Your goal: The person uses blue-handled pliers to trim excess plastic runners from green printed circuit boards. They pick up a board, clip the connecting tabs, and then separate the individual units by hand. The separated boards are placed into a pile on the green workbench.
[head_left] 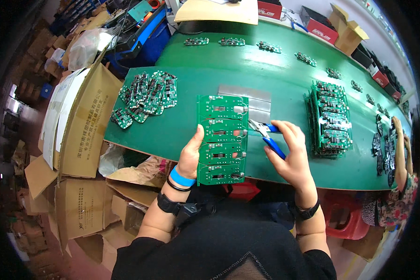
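Head view, fingers (197,140) gripping circuit panel (221,140), cutters (266,133)

A green circuit board panel (221,140) of four joined sections is standing nearly upright above the desk's near edge. Blue-handled cutters (266,134) are touching its right edge, their metal tips pointing left.

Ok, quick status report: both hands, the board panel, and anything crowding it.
Left hand grips green circuit board panel by its left edge. Right hand holds blue-handled cutters, tips at panel's right edge. Loose board pile left, stacked boards right, both apart.
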The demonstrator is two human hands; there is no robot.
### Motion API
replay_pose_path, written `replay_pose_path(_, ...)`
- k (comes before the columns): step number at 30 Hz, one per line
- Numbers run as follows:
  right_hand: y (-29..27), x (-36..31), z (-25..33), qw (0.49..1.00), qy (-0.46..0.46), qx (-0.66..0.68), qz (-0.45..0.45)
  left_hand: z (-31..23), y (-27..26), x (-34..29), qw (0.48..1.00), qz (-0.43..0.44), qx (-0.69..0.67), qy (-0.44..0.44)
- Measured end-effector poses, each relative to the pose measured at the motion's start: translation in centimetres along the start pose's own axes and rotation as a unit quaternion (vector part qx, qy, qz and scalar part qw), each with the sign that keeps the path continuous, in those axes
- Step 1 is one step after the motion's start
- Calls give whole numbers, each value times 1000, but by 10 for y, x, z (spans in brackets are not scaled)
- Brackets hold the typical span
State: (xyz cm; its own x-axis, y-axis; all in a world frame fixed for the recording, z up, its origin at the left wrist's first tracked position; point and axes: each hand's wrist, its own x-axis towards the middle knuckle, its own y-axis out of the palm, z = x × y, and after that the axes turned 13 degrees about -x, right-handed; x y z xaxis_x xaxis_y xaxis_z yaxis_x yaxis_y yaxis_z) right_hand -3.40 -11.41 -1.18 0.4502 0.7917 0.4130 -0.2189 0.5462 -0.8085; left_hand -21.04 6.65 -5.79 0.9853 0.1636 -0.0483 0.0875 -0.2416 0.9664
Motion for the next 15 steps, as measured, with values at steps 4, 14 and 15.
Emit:
replay_pose_path(4, 4, 15, 14, 990, -51, -129, -32, 8, 15, -5, 998, -49, 31, 20)
replay_pose_path(14, 2, 23, 29, 975, -74, -203, -44, 12, 25, -8, 984, -45, 151, 82)
replay_pose_path(15, 1, 22, 28, 975, -74, -203, -43, 12, 25, -7, 984, -47, 156, 78)
